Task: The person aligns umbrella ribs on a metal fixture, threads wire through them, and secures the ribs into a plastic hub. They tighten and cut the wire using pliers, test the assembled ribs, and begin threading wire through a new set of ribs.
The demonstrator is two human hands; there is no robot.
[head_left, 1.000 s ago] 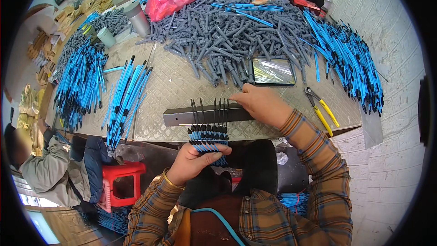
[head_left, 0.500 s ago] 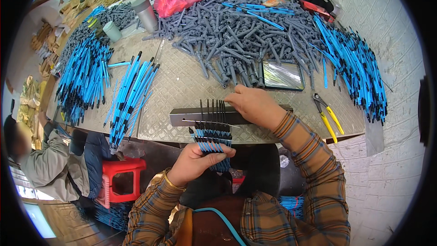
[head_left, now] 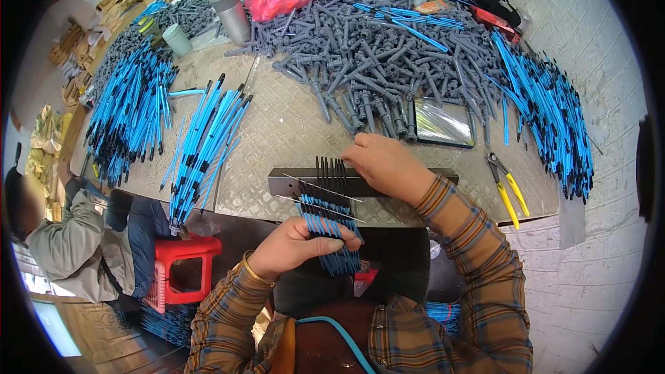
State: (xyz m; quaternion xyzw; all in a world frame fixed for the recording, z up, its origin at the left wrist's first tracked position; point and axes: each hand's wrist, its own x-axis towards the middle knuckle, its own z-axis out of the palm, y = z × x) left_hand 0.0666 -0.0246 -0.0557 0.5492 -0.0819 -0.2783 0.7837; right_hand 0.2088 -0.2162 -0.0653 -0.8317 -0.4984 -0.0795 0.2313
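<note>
My left hand (head_left: 294,248) is wrapped round a flat bundle of thin blue rods with black ends (head_left: 339,262), held just off the table's near edge. Two thin metal pins (head_left: 324,188) lie crosswise over the bundle's upper part. Several black rod tips (head_left: 331,167) stick up past the pins, in front of a dark metal bar (head_left: 438,180). Beside the rightmost tips is my right hand (head_left: 388,166), its fingers bent together in a pinch. What they hold, if anything, is hidden behind the fingertips.
Grey plastic parts (head_left: 388,48) heap across the table's back. Blue rods lie in piles at left (head_left: 128,114) and right (head_left: 547,125). Yellow-handled pliers (head_left: 506,190) and a shiny rectangular tray (head_left: 443,123) sit at right. Another person sits at left by a red stool (head_left: 187,253).
The view has shifted a little. My left hand and the bundle sit slightly lower, and the bundle slants more. My right hand's fingers remain by the black tips.
</note>
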